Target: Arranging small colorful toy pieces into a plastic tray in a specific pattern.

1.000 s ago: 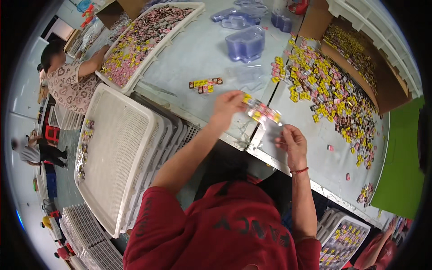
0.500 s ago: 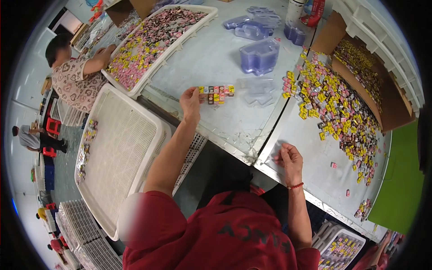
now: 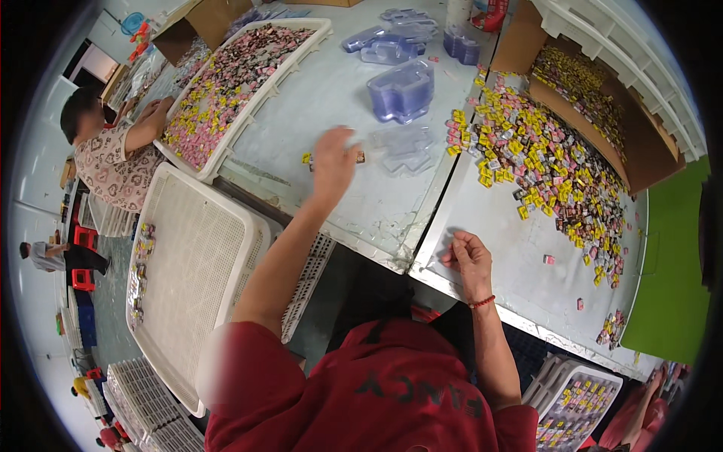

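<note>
Resting near the bench edge at five o'clock: right hand, fingers curled loosely, gripping nothing visible. Reaching farther up at twelve o'clock: left hand, blurred, fingers bent down over a short row of small coloured blocks, grip impossible to tell. Lying just beyond at one o'clock: clear plastic blister trays. Spreading at two o'clock: heap of yellow and pink blocks.

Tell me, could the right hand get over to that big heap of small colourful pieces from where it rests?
Probably yes. The right hand rests on the bare metal table, and the heap of small colourful pieces lies on that same surface, with nothing standing between them.
</note>
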The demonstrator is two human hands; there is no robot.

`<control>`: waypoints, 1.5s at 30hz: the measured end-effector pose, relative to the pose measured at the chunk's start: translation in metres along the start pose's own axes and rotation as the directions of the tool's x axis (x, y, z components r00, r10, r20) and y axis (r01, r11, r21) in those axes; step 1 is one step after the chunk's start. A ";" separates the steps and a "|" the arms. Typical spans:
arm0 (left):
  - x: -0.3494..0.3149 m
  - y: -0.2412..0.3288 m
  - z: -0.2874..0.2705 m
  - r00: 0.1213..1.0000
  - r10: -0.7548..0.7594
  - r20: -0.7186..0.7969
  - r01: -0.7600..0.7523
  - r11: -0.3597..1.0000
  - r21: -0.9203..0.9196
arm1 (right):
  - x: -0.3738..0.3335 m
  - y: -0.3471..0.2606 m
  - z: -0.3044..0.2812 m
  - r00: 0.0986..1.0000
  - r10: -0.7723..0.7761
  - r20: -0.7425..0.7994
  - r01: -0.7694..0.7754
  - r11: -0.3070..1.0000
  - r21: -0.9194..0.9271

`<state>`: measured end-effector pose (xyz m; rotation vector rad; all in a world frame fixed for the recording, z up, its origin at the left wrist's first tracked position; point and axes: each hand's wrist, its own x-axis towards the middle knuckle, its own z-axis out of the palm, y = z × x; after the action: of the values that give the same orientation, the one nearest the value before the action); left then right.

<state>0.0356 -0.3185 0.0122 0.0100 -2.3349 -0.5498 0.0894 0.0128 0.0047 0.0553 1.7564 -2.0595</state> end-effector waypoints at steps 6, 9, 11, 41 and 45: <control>0.029 0.036 0.047 0.890 0.175 0.422 -0.251 0.959 0.133 | -0.012 0.003 -0.004 0.999 -0.027 -0.020 0.026 1.000 -0.014; 0.040 0.034 0.053 0.836 0.074 0.544 -0.143 0.986 0.086 | -0.026 0.003 -0.016 0.998 -0.013 -0.069 0.013 1.000 0.008; 0.044 0.037 0.050 0.802 0.031 0.597 -0.072 0.996 0.044 | -0.031 0.004 -0.022 0.995 0.005 -0.101 -0.003 1.000 0.024; 0.013 0.212 0.181 0.746 0.578 0.331 -0.379 0.777 -0.503 | 0.065 -0.053 -0.124 0.701 -0.713 0.012 0.234 0.214 -0.948; 0.001 0.213 0.171 0.735 0.563 0.378 -0.333 0.785 -0.522 | 0.064 -0.041 -0.129 0.730 -0.681 0.062 0.251 0.183 -0.951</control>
<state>-0.0466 -0.0594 -0.0143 -1.0279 -2.5252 -0.8661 -0.0142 0.1207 -0.0014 -0.5717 3.3325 -0.9409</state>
